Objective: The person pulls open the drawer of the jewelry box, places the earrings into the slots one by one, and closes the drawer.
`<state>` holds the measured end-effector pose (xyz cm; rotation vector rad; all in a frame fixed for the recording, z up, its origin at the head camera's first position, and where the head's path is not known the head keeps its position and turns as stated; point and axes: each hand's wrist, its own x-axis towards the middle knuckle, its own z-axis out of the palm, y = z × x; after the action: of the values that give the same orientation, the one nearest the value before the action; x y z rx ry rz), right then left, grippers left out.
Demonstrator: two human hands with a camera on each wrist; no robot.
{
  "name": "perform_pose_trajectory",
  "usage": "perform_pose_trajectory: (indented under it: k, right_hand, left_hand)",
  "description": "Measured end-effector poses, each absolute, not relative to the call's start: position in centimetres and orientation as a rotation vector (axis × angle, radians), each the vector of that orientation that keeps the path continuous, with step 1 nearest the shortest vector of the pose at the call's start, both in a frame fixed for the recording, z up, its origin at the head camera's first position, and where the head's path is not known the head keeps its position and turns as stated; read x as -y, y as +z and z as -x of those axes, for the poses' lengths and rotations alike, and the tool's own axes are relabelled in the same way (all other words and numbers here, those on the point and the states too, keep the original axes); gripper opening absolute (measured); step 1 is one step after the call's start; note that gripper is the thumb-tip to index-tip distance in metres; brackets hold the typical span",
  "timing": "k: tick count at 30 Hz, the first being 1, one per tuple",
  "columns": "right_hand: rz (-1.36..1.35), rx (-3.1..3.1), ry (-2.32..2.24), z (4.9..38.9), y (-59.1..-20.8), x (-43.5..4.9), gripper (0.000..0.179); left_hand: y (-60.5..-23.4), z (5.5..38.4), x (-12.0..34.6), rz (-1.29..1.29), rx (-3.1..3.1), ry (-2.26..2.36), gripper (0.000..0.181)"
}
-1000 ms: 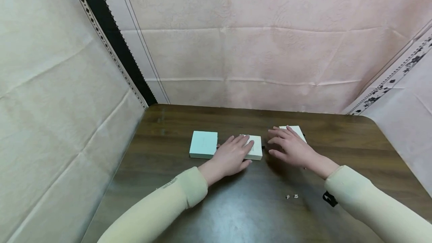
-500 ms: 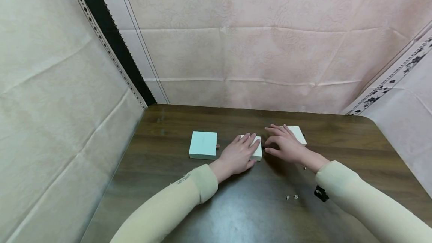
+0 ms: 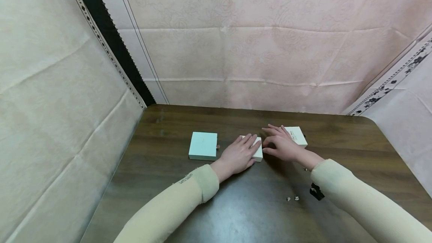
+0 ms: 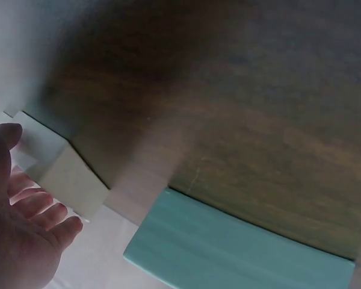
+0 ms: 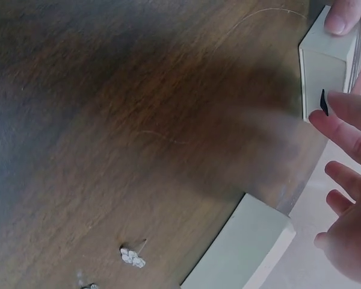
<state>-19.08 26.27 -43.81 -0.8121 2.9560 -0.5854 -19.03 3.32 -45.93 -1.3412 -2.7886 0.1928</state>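
A small white box (image 3: 258, 150) stands on the table under my left hand (image 3: 237, 153). That hand holds it with the fingers laid over the top and the thumb at the near side. My right hand (image 3: 281, 146) is at the box's right end. In the right wrist view, its thumb and index finger pinch a small black pull tab (image 5: 323, 102) on the end face of the box. The other right fingers spread loosely. Left of the hands lies a light turquoise box (image 3: 203, 145) with a small brownish tab on its right side.
Another white box (image 3: 296, 135) with printed text lies behind and right of my right hand. Several small silvery pieces (image 3: 296, 198) lie on the brown table (image 3: 236, 213) nearer to me. Pale cloth (image 3: 253, 55) hangs behind the table's far edge.
My left hand has moved right, further over the white box. My right hand has shifted left to the box's end, uncovering more of the other white box.
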Motion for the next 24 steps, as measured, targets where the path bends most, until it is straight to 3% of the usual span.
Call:
perform_pose_trajectory:
  k: [24]
  right_hand:
    - [0.794, -2.984, -0.636, 19.8, -45.1, -26.2, 0.027]
  left_hand:
    - [-46.2, 19.3, -3.4, 1.367, 2.772, 0.246, 0.064]
